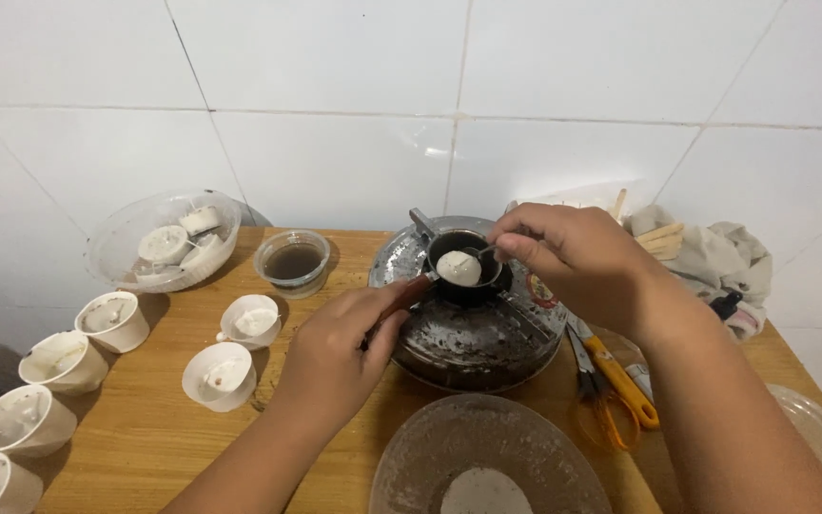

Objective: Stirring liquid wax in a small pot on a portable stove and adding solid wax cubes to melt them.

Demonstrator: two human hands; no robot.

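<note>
A left hand [335,352] is gripping the small pot's handle [409,290], while the right hand [563,249] is pinching a spoon [473,257] lifting a white lump [459,268]; steadiness matters.

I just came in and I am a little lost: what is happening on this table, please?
A person works at a wooden table with bare hands. The left hand holds the reddish handle of a small dark pot that sits on a round, blackened burner. The right hand holds a spoon with a white lump over the pot. To the left stand several white cups with white filling, a clear bowl and a small jar of dark liquid. Yellow-handled scissors lie on the right.
</note>
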